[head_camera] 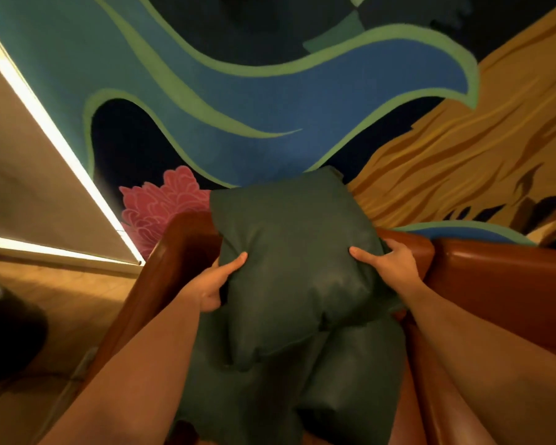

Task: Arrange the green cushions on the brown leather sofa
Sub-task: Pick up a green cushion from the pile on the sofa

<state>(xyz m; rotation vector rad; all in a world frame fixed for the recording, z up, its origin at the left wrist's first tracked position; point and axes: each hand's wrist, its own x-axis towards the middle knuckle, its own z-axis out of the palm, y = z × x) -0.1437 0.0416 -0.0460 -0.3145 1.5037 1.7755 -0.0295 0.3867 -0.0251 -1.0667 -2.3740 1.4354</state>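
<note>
While both bare arms reach forward from the bottom of the head view, the hands hold one dark green cushion by its two side edges. Left hand: thumb lies on the front face, pointing in toward the middle; remaining fingers are hidden behind the left edge, so it grips that edge. Right hand: thumb pressed into the front face, making a dent; fingers curl round the right edge, behind the fabric. Both hands are closed on the cushion, not slack.

Cushion stands roughly upright, one top corner poking up in front of the wall. It sits in the corner of the brown leather sofa, its back toward the backrest. Left of it is the rounded armrest, touching or just beside the cushion's left edge; cannot tell which.

A second green cushion lies lower, on the seat, directly under and in front of the held one; the held one's bottom edge overlaps it. Contact between them looks likely, seam is in shadow.

Behind the sofa: painted wall mural with blue and green wave bands, a pink flower at lower left, ochre streaks at right. Left side: lit strip along a beige panel, wood floor below.
</note>
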